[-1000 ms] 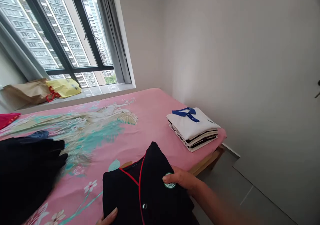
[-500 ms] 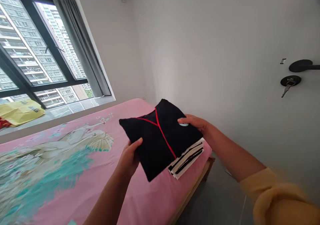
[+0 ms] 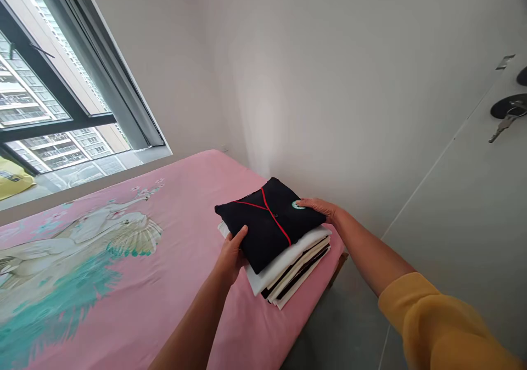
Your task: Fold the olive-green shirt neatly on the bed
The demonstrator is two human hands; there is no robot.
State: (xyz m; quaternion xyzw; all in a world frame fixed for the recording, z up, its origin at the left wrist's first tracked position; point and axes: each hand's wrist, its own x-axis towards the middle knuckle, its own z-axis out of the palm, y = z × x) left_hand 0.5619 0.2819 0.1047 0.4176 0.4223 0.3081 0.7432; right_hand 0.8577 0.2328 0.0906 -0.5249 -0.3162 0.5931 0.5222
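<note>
A folded black shirt (image 3: 263, 238) with red trim and a round green-and-white badge is between my two hands. It lies on or just above a stack of folded white, cream and black clothes (image 3: 298, 268) at the bed's corner. My left hand (image 3: 233, 254) grips the shirt's near left edge, thumb on top and fingers hidden underneath. At the right side, my right hand (image 3: 321, 208) holds the shirt with its thumb side beside the badge; its other fingers are mostly out of sight.
The bed (image 3: 185, 216) has a pink cover with a white and teal bird print. A grey wall stands behind it, and a door lock with keys (image 3: 508, 118) is at the right. By the window, a yellow bag (image 3: 14, 178) rests on the sill.
Both hands have lowered the black shirt toward the stack, where white cloth now shows beneath it. The camera view has turned to the right and down.
</note>
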